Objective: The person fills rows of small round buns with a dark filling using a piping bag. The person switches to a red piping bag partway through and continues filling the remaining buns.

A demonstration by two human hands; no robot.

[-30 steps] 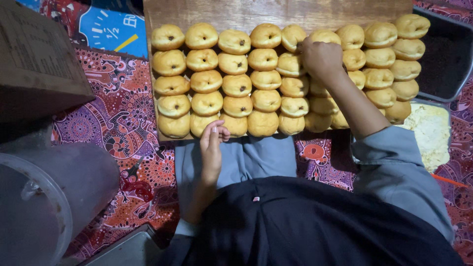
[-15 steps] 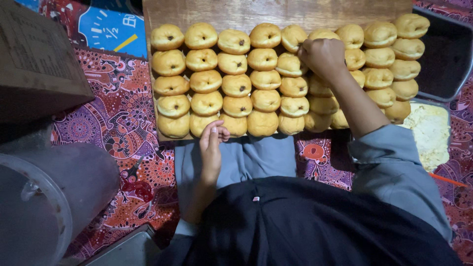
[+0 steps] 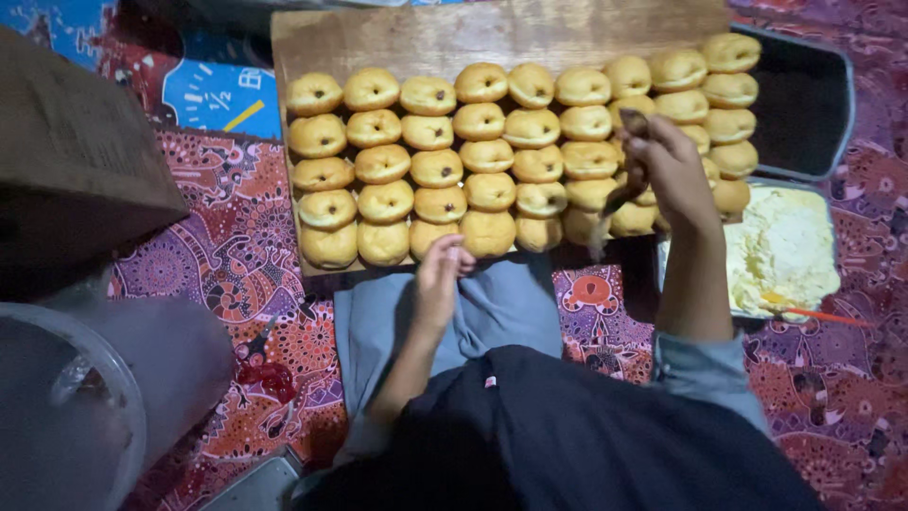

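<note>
While the patterned red floor cloth (image 3: 189, 284) carries everything, the largest item on it is a wooden board (image 3: 492, 33) loaded with rows of round golden buns (image 3: 426, 175), most showing a small dark spot on top. Just right of the board sit a dark empty tray (image 3: 804, 104) and, nearer, a tray of pale yellow cream (image 3: 785, 251) with an orange-handled tool (image 3: 818, 312) lying at its near edge. A brown cardboard box (image 3: 76, 161) and a translucent plastic tub (image 3: 66, 416) stand at the left. Change noted: a second ago the right hand (image 3: 672, 175) was pressed down on a bun in the right-hand rows; it is now lifted off and drawn slightly toward the cream tray, so I judge that bun finished. Its fingers (image 3: 636, 142) are curled closed around a dark, slim implement (image 3: 619, 194) whose pale tip hangs blurred below the board's near edge; its exact kind cannot be told. The left hand (image 3: 440, 279) is unchanged, resting on the lap at the board's near edge, fingers (image 3: 454, 251) loosely bent, gripping nothing, tips near the front-row buns.
</note>
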